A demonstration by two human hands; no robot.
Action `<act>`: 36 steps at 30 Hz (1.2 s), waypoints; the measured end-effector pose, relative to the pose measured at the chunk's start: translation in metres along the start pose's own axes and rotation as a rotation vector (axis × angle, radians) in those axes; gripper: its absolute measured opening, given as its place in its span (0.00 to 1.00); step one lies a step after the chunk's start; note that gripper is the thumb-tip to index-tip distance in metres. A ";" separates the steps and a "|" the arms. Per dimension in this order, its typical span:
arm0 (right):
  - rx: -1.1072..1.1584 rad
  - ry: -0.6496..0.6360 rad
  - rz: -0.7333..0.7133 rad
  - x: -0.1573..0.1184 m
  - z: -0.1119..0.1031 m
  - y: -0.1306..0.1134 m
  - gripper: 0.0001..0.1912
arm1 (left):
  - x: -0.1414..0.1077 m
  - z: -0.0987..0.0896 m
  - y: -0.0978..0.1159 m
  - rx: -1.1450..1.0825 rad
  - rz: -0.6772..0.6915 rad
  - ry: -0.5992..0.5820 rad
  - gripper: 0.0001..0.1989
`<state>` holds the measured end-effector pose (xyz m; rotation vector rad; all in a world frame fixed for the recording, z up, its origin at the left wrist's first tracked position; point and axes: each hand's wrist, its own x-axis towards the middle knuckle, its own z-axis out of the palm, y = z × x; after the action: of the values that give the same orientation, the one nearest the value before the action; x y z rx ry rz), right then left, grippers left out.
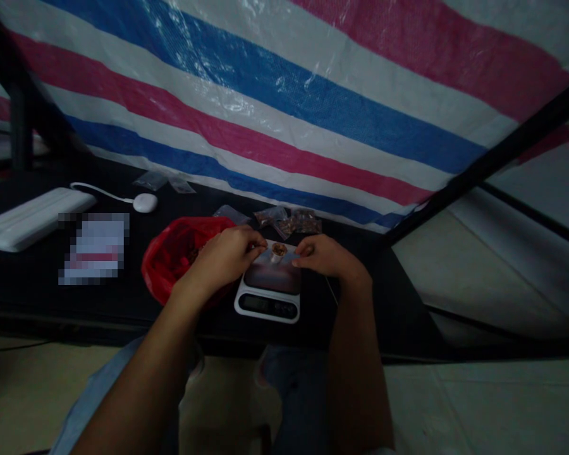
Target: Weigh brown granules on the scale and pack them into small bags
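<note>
A digital scale (pixel 271 278) with a white frame lies on the black table. On its plate stands a small cup (pixel 278 252) filled with brownish pieces. My left hand (pixel 234 249) is just left of the cup, its thumb and fingertips drawn together; what they hold, if anything, is too small to name. My right hand (pixel 323 254) is right of the cup, fingers bent toward the thumb at the scale's edge, and its grip is unclear. An open red plastic bag (pixel 157 260) with dark contents sits left of the scale, partly behind my left forearm.
Small clear bags (pixel 306 222) of brown pieces lie behind the scale. Flatter clear bags (pixel 152 180) are farther left. A white power strip (pixel 38 218), a round white device (pixel 145 203) and a blurred packet (pixel 97 249) are at the left. A striped sheet (pixel 265 114) hangs behind the table.
</note>
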<state>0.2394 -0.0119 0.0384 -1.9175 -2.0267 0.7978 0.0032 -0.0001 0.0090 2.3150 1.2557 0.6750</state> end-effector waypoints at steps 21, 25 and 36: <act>-0.028 0.031 0.013 0.016 0.004 0.034 0.08 | 0.003 0.009 0.015 -0.065 0.030 0.077 0.13; 0.059 0.127 -0.084 0.014 0.003 0.022 0.08 | 0.001 0.004 0.011 -0.069 0.012 0.051 0.11; 0.043 0.119 -0.066 0.021 0.012 0.020 0.08 | -0.005 0.013 0.009 0.036 0.060 -0.232 0.10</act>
<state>0.2478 0.0055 0.0143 -1.8196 -1.9753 0.6887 0.0141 -0.0106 0.0026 2.3881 1.1048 0.3909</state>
